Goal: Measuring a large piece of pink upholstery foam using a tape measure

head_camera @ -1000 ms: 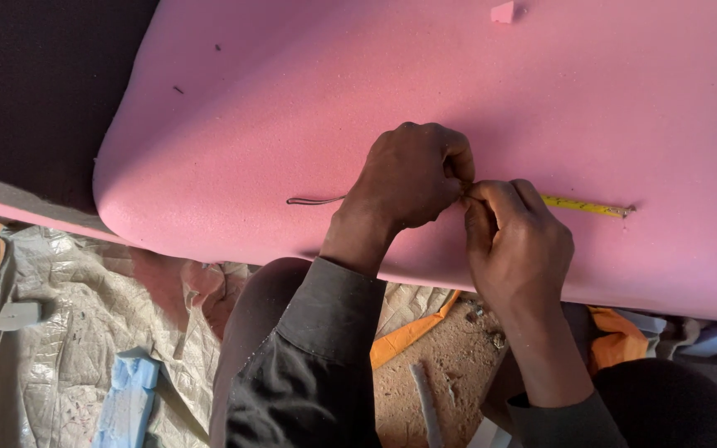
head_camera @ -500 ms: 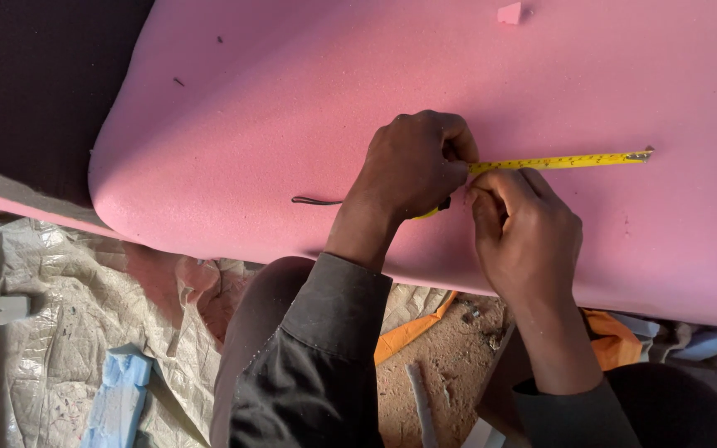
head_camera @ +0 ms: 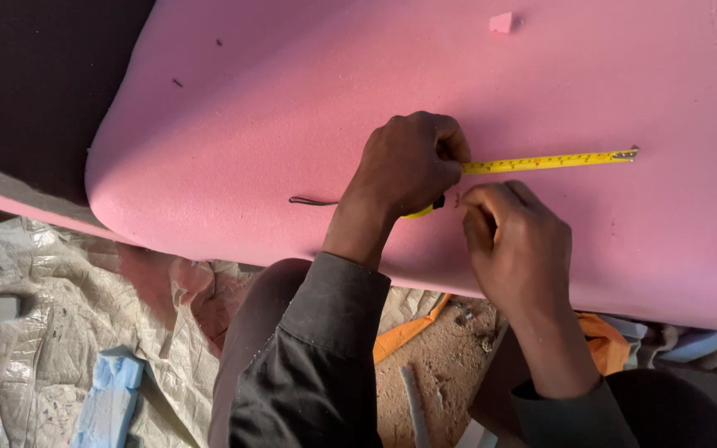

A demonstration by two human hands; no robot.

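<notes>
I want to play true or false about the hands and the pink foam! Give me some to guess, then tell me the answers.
1. The left hand holds a yellow tape measure. True.
2. The tape lies across blue foam. False: it lies across the pink foam.
3. The right hand rests on the foam just below the tape. True.
4. The tape stretches out to the left. False: it stretches to the right.
5. A small pink scrap lies on the foam. True.
</notes>
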